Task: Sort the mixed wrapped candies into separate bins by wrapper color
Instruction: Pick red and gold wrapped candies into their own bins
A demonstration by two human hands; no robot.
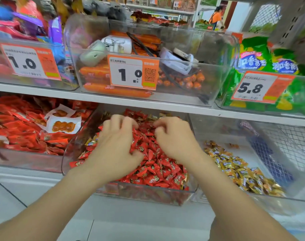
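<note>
A clear plastic bin (148, 192) on the lower shelf holds a heap of red-wrapped candies (158, 171) with a few gold-wrapped ones (91, 141) mixed in at its left and back. Both hands are down in this heap. My left hand (117, 145) lies over the candies with curled fingers, its thumb dug among the red wrappers. My right hand (174, 136) has its fingertips curled into the pile at the back. What either hand holds is hidden. To the right, a second clear bin (273, 202) contains gold-wrapped candies (238, 169).
A bin of red snack packets (23, 129) stands at the left. The upper shelf (165, 104) overhangs close above the hands, carrying bins of orange sausages (113, 89) and green bags (252, 61) with price tags. A wire mesh panel (287, 146) closes the right side.
</note>
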